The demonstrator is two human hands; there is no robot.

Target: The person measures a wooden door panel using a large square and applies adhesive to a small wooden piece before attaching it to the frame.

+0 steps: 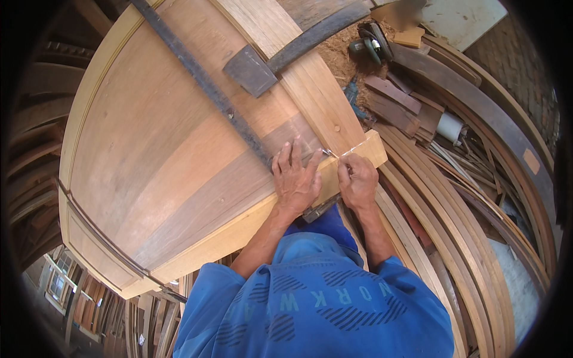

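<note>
My left hand [296, 179] lies with its fingers spread on a large wooden panel door [179, 119], close to the corner where two pale frame pieces meet. Beside it, my right hand [358, 182] is closed in a pinch over the end of the lower frame rail [375, 149]. A thin, shiny whitish strand or tip shows at its fingers along the joint; what it belongs to is too small to tell. Left of my left hand, a long dark metal clamp bar [203, 77] crosses the panel. A dark block [250, 70] with a long dark bar rests farther up.
Long boards [441, 232] are stacked to the right. Beyond the door lie wood shavings [340, 56], a dark green power tool [365, 51], a teal tool [353, 98], offcuts [394, 95] and a whitish cylinder [449, 127]. Another bar [107, 238] crosses the door's far left end.
</note>
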